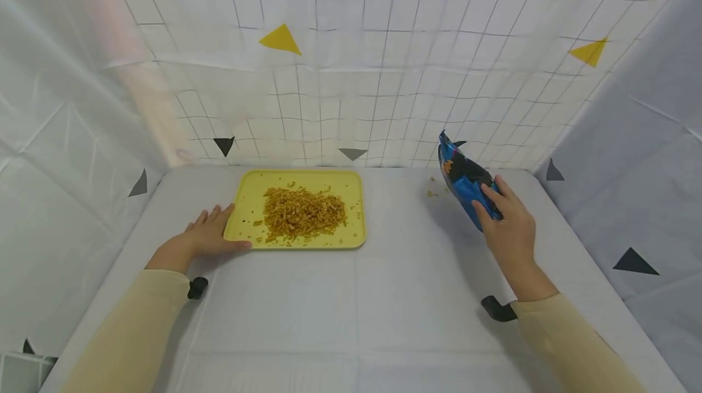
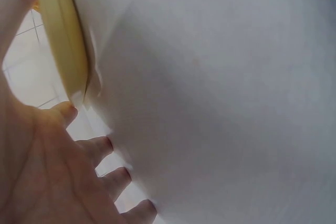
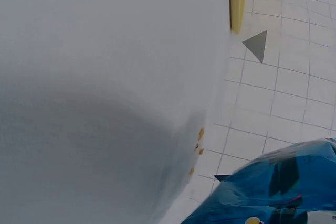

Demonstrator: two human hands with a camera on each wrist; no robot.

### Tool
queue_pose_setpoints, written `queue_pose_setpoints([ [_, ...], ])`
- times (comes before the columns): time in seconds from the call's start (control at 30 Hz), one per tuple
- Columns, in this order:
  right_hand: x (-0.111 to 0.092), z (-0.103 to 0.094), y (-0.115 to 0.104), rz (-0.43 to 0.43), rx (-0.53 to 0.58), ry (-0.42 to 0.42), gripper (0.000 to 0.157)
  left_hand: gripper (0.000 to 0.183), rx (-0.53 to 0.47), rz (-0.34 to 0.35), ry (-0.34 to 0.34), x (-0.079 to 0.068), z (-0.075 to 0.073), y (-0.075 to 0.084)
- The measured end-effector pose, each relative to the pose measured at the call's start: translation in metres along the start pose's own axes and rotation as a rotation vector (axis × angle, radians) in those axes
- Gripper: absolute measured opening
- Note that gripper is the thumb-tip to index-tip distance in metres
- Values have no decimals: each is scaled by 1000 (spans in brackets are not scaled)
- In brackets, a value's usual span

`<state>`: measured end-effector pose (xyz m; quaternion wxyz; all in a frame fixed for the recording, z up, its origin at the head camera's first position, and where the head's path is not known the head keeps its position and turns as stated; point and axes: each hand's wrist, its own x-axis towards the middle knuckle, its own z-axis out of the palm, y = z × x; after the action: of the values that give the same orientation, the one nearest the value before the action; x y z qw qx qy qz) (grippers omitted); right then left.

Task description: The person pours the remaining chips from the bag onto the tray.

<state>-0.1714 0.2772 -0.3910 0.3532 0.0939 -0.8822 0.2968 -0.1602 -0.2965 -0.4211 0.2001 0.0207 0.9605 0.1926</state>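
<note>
A yellow tray (image 1: 301,178) lies on the white table, bearing a heap of golden-brown crispy shreds (image 1: 304,213). At the tray's left end rests my left hand (image 1: 211,234), its fingers spread and its thumb along the near corner. In the left wrist view the left hand (image 2: 47,156) touches the tray edge (image 2: 63,35). Over on the right, my right hand (image 1: 510,228) grips a blue and black snack bag (image 1: 466,180), tilted above the table. The right wrist view shows part of the bag (image 3: 278,182); the right hand is out of that view.
A few loose crumbs (image 1: 432,189) lie on the white table (image 1: 307,308) left of the bag. A white gridded curtain (image 1: 351,76) with triangle marks stands behind the table, and pale sheets (image 1: 647,198) hang at both sides.
</note>
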Motion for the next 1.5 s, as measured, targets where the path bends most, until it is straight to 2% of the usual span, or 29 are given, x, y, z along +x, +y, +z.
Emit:
queue_pose_setpoints([
  [0.3,1,9,3,-30,8,65,41,122,0,1,-2,0,1,-2],
  [0.6,3,22,6,24,-52,18,40,122,3,5,1,-2,-1,0],
  [0.97,4,43,-10,70,-112,-124,41,122,6,6,-2,1,1,-3],
  [1.2,-5,57,-24,-18,-124,-228,43,123,6,-2,-1,2,2,-3],
  [1.33,-9,64,-33,-23,-158,-336,45,124,5,-5,-5,3,3,-4],
  [1.5,-10,71,-45,12,-218,-521,54,125,3,0,0,3,3,-4],
])
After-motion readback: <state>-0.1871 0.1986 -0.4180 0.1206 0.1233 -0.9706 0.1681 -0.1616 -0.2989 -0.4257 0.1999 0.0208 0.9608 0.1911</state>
